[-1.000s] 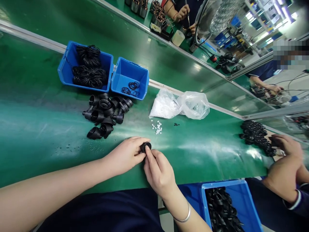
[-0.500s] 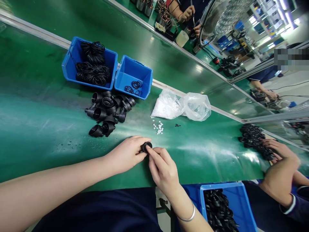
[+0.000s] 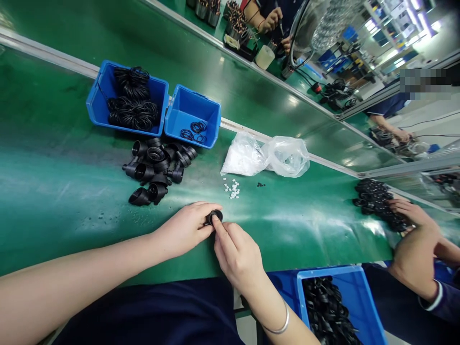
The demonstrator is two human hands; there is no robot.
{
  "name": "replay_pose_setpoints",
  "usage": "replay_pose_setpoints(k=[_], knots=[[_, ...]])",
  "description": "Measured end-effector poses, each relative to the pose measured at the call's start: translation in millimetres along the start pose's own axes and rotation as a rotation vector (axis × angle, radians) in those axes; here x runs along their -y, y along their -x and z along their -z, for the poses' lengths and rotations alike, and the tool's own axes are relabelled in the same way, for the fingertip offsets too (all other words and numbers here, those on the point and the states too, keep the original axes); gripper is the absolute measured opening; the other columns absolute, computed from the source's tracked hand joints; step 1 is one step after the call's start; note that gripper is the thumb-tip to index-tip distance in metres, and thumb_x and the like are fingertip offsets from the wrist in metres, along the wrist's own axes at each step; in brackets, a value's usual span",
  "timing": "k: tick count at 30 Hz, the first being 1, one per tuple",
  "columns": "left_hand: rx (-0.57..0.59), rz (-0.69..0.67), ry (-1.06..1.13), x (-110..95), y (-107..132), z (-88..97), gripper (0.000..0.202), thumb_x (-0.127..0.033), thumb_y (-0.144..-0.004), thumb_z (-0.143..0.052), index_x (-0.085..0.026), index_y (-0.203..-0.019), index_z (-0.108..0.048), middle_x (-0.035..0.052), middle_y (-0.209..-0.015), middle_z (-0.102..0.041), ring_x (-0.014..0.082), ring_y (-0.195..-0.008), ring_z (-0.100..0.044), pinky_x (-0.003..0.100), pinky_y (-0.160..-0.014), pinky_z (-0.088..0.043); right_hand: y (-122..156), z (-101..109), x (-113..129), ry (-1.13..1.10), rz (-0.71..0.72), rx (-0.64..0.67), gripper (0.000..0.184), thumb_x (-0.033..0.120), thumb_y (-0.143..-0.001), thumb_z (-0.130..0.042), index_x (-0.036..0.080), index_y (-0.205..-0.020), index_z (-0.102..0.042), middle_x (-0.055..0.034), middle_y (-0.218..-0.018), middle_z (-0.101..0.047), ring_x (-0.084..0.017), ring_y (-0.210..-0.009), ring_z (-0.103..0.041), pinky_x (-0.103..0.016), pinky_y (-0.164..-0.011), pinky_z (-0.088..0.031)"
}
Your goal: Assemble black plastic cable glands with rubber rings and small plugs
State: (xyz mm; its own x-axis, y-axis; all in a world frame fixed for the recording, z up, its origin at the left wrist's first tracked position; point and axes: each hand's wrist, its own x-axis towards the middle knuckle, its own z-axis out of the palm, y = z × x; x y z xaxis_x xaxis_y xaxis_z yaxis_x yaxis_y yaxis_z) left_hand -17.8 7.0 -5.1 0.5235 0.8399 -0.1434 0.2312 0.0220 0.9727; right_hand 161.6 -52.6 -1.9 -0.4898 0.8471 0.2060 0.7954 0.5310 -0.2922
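Note:
My left hand is closed around a small black cup-shaped plastic fitting, its round opening facing up. My right hand has its index fingertip in the opening of the fitting, with the other fingers curled below. Whether that hand pinches some small piece is hidden. Just beyond the hands lie several tiny white pieces and a few tiny black pieces. To the left is a pile of similar black plastic fittings.
Two blue bins hold black rubber rings: a fuller bin and a second bin. A clear plastic bag holds white pieces. A blue crate of black parts stands below the table edge. A co-worker's hand touches black parts at right.
The view has shifted slightly, so things on the table appear a little further left. My right index finger still works in the fitting's opening; my left hand keeps its hold.

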Motion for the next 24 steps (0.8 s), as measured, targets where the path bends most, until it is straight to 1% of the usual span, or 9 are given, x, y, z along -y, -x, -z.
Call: replay_pose_setpoints(k=[3,5,7,9,15,18,21,22,24], knots=[[0.067,0.053,0.233,2.0,-0.2,0.7,0.045,-0.019,-0.078,-0.063,-0.021,-0.122,-0.055,0.0080,-0.121,-0.061,0.0219,-0.104,-0.064,0.034,-0.090,-0.053,2.1,-1.5,-3.5,-0.197,-0.099,-0.169,0.056,0.006,-0.088,-0.047,0.020,-0.141,-0.037,-0.0102,-0.102,-0.058,-0.018,-0.088,-0.058,-0.031,-0.074,-0.054],[0.112,0.075,0.334,1.3,-0.3,1.5,0.042,-0.025,-0.081,-0.062,-0.020,-0.123,-0.055,0.0075,-0.121,-0.062,0.0217,-0.106,-0.064,0.034,-0.093,-0.052,4.9,-5.0,-6.7,-0.298,-0.206,-0.275,0.056,0.007,-0.088,-0.047,0.021,-0.141,-0.034,-0.0088,-0.100,-0.057,-0.015,-0.080,-0.057,-0.029,-0.069,-0.054],[0.134,0.075,0.363,-1.1,-0.7,2.2,0.037,-0.028,-0.086,-0.056,-0.019,-0.121,-0.056,0.0074,-0.119,-0.064,0.0215,-0.105,-0.064,0.035,-0.093,-0.052,7.0,-7.9,-8.8,-0.347,-0.261,-0.296,0.056,0.009,-0.088,-0.048,0.019,-0.141,-0.033,-0.0075,-0.096,-0.056,-0.014,-0.074,-0.055,-0.027,-0.064,-0.053],[0.136,0.055,0.356,-4.2,-1.5,2.3,0.032,-0.026,-0.088,-0.052,-0.017,-0.118,-0.059,0.0077,-0.116,-0.064,0.0211,-0.103,-0.064,0.035,-0.090,-0.053,8.1,-8.9,-9.2,-0.349,-0.228,-0.254,0.057,0.012,-0.087,-0.050,0.019,-0.141,-0.033,-0.0074,-0.095,-0.056,-0.014,-0.073,-0.055,-0.028,-0.065,-0.053],[0.099,0.031,0.254,-8.5,-0.6,-1.6,0.028,-0.018,-0.088,-0.049,-0.015,-0.115,-0.057,0.0085,-0.109,-0.067,0.0189,-0.098,-0.065,0.033,-0.089,-0.052,5.6,-12.3,-7.1,-0.107,-0.013,-0.153,0.060,0.018,-0.087,-0.054,0.017,-0.143,-0.031,-0.0107,-0.100,-0.059,-0.021,-0.088,-0.059,-0.036,-0.076,-0.054],[0.065,0.018,0.146,-10.7,3.4,-5.1,0.028,-0.017,-0.088,-0.047,-0.017,-0.116,-0.055,0.0078,-0.106,-0.068,0.0194,-0.097,-0.066,0.034,-0.087,-0.052,1.0,-17.8,-5.3,-0.021,0.037,-0.195,0.054,0.019,-0.089,-0.054,0.016,-0.139,-0.036,-0.0092,-0.092,-0.061,-0.020,-0.081,-0.060,-0.033,-0.072,-0.054],[0.073,-0.039,-0.043,-18.9,10.1,-6.0,0.032,-0.018,-0.090,-0.044,-0.022,-0.121,-0.054,0.0070,-0.116,-0.064,0.0209,-0.107,-0.061,0.036,-0.094,-0.049,-0.6,-19.2,-4.0,-0.021,0.092,-0.245,0.045,0.018,-0.090,-0.054,0.014,-0.132,-0.041,-0.0094,-0.093,-0.064,-0.018,-0.079,-0.061,-0.031,-0.070,-0.053],[0.079,-0.066,-0.110,-22.7,13.2,-4.6,0.035,-0.020,-0.091,-0.045,-0.024,-0.125,-0.050,0.0074,-0.123,-0.061,0.0209,-0.110,-0.060,0.036,-0.095,-0.048,0.6,-17.4,-5.6,-0.043,0.081,-0.251,0.041,0.020,-0.090,-0.055,0.014,-0.129,-0.043,-0.0087,-0.093,-0.065,-0.017,-0.077,-0.062,-0.029,-0.070,-0.052],[0.056,-0.119,-0.251,-30.0,21.6,2.2,0.045,-0.028,-0.090,-0.049,-0.025,-0.134,-0.041,0.0095,-0.135,-0.050,0.0211,-0.111,-0.058,0.036,-0.095,-0.048,5.8,-9.6,-15.7,-0.094,-0.043,-0.253,0.036,0.027,-0.089,-0.057,0.016,-0.123,-0.048,-0.0044,-0.083,-0.065,-0.014,-0.067,-0.061,-0.026,-0.064,-0.051]])
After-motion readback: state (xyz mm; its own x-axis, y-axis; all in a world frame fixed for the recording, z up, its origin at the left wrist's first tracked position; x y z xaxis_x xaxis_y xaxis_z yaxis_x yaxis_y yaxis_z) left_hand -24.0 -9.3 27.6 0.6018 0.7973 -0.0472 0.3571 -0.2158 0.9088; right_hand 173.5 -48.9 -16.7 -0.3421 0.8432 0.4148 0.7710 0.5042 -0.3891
